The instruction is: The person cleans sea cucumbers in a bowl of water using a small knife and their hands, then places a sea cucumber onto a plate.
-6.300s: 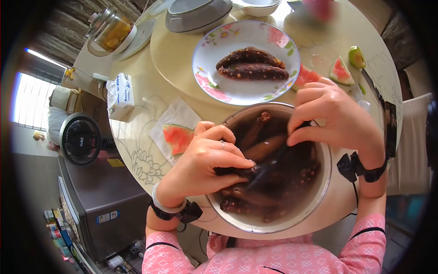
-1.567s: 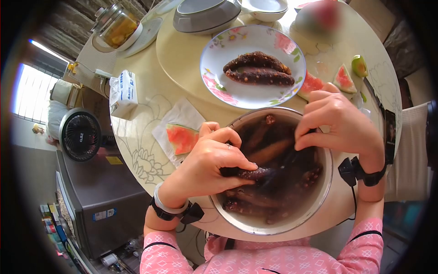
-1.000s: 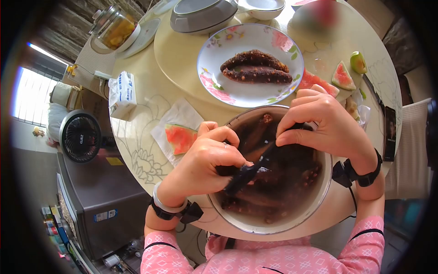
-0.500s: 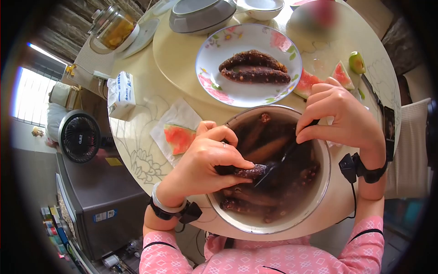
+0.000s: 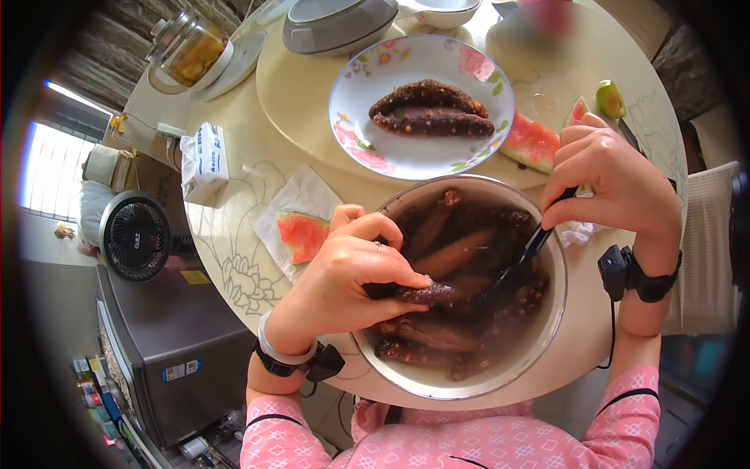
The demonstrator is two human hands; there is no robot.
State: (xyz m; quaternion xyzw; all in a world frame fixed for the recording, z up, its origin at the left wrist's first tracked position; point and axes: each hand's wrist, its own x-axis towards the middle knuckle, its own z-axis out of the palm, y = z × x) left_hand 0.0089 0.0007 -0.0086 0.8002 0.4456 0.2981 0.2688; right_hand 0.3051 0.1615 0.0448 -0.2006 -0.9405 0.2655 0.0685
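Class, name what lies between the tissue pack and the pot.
In the head view, a napkin bearing a watermelon slice lies between the tissue pack and the pot, then the left hand, which extends over the pot.

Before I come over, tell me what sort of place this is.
Probably a home dining area: a rounded table bears a flowered plate and watermelon slices.

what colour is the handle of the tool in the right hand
Black; the handle shows best in the head view.
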